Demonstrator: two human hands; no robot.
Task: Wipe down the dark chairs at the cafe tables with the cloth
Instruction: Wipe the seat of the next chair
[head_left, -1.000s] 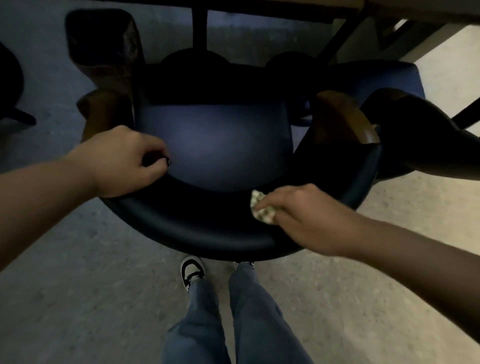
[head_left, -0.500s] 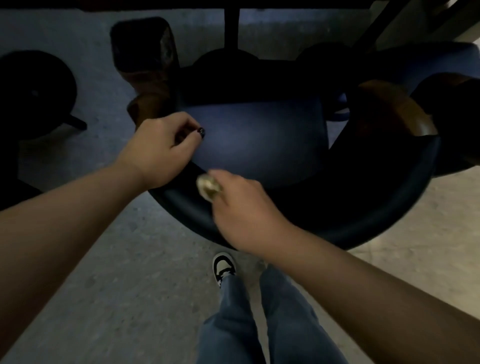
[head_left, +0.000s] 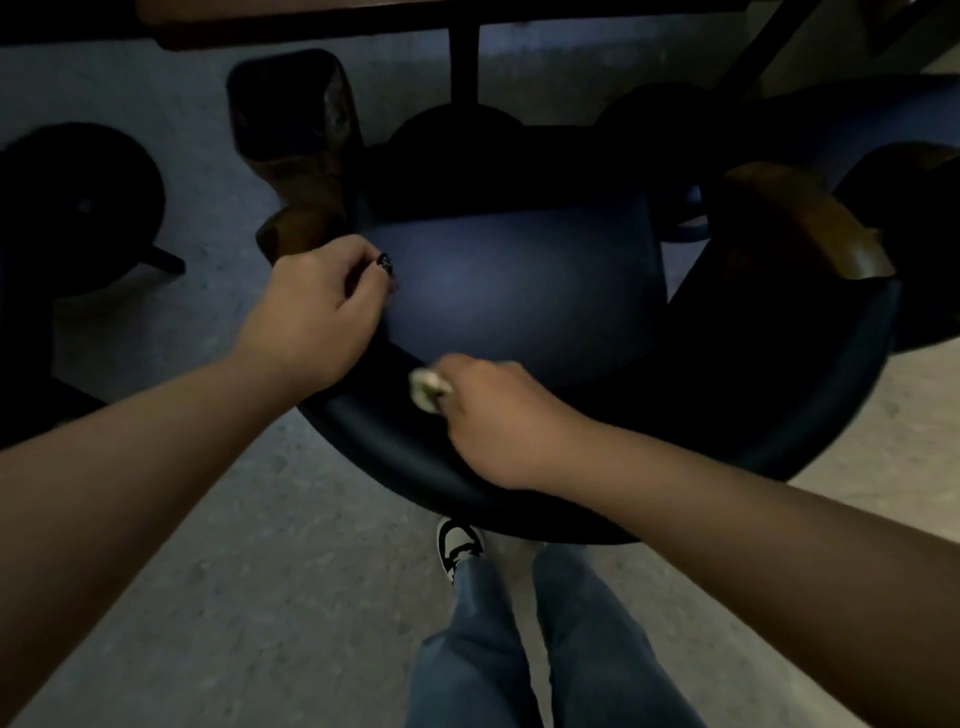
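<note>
A dark blue chair (head_left: 519, 291) with a curved padded backrest (head_left: 395, 467) and wooden armrests stands below me, pushed toward a table. My left hand (head_left: 317, 312) grips the backrest's left end beside the wooden armrest (head_left: 301, 228), fingers curled over its top. My right hand (head_left: 498, 415) holds a small pale crumpled cloth (head_left: 428, 387) and presses it against the top of the backrest near its middle left. Most of the cloth is hidden inside the fist.
The table's edge (head_left: 415, 15) and its black post (head_left: 464, 62) lie just beyond the seat. A second blue chair (head_left: 852, 119) stands at the right, a dark round stool (head_left: 78, 208) at the left. My legs and one shoe (head_left: 460, 545) are directly behind the chair.
My right hand has carried the cloth leftward along the top of the backrest from its right side toward my left hand. The left hand has kept its grip on the backrest.
</note>
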